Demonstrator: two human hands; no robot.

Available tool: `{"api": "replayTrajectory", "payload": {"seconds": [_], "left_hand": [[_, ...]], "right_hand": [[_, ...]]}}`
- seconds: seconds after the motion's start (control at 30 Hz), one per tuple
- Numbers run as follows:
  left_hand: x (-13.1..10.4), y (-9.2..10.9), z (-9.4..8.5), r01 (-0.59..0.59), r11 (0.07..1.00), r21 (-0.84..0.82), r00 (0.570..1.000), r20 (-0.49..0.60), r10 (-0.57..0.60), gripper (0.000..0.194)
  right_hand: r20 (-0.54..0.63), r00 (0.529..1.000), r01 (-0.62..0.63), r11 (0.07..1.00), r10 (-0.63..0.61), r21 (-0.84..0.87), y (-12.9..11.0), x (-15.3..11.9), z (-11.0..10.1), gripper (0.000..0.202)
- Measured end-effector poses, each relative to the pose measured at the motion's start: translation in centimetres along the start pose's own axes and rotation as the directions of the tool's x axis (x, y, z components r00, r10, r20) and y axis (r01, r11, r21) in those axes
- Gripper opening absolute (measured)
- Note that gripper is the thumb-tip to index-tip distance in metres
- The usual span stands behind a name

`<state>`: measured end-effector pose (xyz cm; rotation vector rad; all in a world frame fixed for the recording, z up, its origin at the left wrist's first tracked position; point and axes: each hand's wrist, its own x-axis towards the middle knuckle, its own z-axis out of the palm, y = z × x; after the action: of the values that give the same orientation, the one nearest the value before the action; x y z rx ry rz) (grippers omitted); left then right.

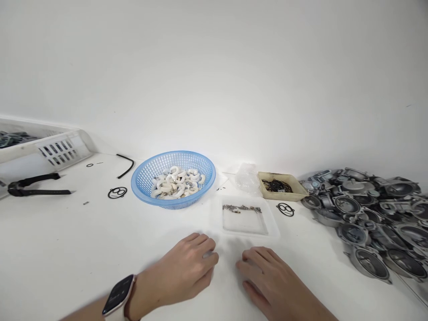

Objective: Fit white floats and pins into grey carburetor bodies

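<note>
My left hand [189, 267], with a smartwatch [118, 294] on its wrist, rests on the white table, fingers curled in and nothing visible in them. To its right lies my right hand [267, 276], fingers loosely bent and thumb apart, holding nothing. Just beyond both hands sits a shallow clear tray [245, 223] with small metal pieces along its far side. A blue basket [142, 196] farther back holds white curved parts [179, 183]. Black rings lie beside it [117, 192] and right of the tray [285, 209].
Grey metal housings [364, 218] are heaped at the right. A yellowish box [297, 189] of black rings and clear plastic wrap [247, 178] stand near the wall. At the left are a white crate [63, 149], a black-strapped watch [36, 185] and a bent black tube [129, 167].
</note>
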<state>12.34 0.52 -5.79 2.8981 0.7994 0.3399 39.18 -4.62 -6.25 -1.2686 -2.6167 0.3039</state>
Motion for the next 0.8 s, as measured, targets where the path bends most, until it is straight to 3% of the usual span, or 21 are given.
{"api": "replayTrajectory", "payload": {"seconds": [0.3,0.8], "left_hand": [[-0.1,-0.06,-0.04,-0.006,1.0,0.008,1.0,-0.016,0.006,0.011],[-0.07,-0.05,0.03,-0.005,1.0,0.008,1.0,-0.011,0.005,0.01]], "right_hand": [[-0.071,0.997,0.038,0.999,-0.04,-0.03,0.22,-0.24,0.5,0.02],[-0.028,0.999,0.028,0.999,-0.029,-0.036,0.14,-0.32,0.36,0.019]]}}
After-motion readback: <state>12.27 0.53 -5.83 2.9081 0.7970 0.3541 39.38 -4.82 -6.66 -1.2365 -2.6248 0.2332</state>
